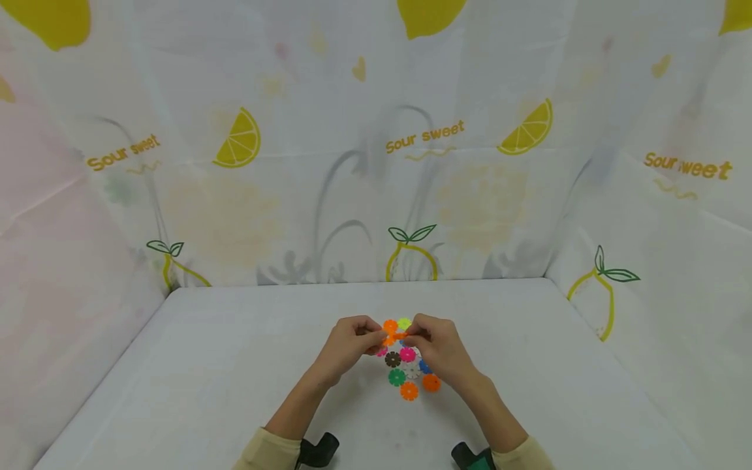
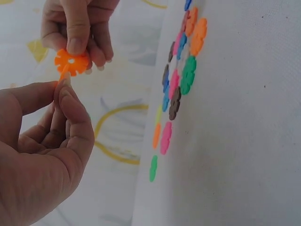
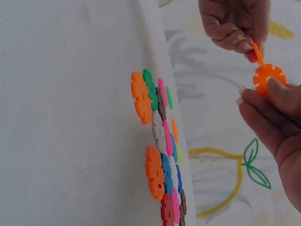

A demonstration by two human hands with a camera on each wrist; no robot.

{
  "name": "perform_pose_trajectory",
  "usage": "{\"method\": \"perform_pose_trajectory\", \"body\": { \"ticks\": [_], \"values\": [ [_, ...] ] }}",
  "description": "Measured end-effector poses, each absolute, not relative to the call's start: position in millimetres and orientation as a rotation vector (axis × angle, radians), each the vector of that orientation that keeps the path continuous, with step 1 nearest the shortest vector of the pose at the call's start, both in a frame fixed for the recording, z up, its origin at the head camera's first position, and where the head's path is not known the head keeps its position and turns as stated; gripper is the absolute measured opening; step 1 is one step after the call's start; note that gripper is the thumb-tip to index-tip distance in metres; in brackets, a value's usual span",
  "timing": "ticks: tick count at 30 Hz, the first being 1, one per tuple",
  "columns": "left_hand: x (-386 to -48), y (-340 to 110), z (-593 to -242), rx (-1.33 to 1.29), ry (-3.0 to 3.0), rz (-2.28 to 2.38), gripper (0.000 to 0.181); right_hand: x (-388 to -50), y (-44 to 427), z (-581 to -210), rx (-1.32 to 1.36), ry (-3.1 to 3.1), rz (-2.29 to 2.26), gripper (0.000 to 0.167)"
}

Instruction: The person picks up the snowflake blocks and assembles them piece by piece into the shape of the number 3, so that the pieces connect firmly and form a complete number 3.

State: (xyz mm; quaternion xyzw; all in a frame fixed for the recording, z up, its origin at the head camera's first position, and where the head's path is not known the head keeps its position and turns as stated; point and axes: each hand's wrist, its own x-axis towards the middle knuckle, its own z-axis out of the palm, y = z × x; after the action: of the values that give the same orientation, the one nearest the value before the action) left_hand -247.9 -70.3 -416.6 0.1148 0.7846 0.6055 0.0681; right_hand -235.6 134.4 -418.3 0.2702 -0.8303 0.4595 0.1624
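Note:
Above the table, my left hand (image 1: pixel 350 344) and right hand (image 1: pixel 439 346) meet, each pinching an orange notched plastic disc. The left hand's disc (image 3: pixel 257 52) appears nearly edge-on in the right wrist view, gripped between thumb and fingertips. Facing the left wrist camera, the right hand's disc (image 2: pixel 71 62) shows a central hole and a slotted rim, with the thumb over its upper edge. The two discs touch at their rims, at an angle to each other; how deep the slots engage I cannot tell. Below lie loose discs, among them green (image 1: pixel 397 377) and brown (image 1: pixel 393 359) ones.
Several more discs lie flat on the white table (image 1: pixel 235 365), including an orange disc (image 1: pixel 409 391) nearest the person and a pink disc (image 1: pixel 407 354). A lemon-print curtain (image 1: pixel 329 196) stands behind the table and along both sides.

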Motion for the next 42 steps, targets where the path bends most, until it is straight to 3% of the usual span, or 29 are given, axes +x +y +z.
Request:
{"method": "perform_pose_trajectory", "body": {
  "ticks": [13,42],
  "values": [
    [-245.3,-70.7,-411.1,0.343,2.321,1.835,0.02,-234.7,130.5,-417.6,0.798,-2.344,1.289,0.022],
    [-248.9,-77.5,-413.5,0.352,2.312,1.808,0.024,-236.4,136.3,-415.6,0.826,-2.376,1.295,0.006]
  ]
}}
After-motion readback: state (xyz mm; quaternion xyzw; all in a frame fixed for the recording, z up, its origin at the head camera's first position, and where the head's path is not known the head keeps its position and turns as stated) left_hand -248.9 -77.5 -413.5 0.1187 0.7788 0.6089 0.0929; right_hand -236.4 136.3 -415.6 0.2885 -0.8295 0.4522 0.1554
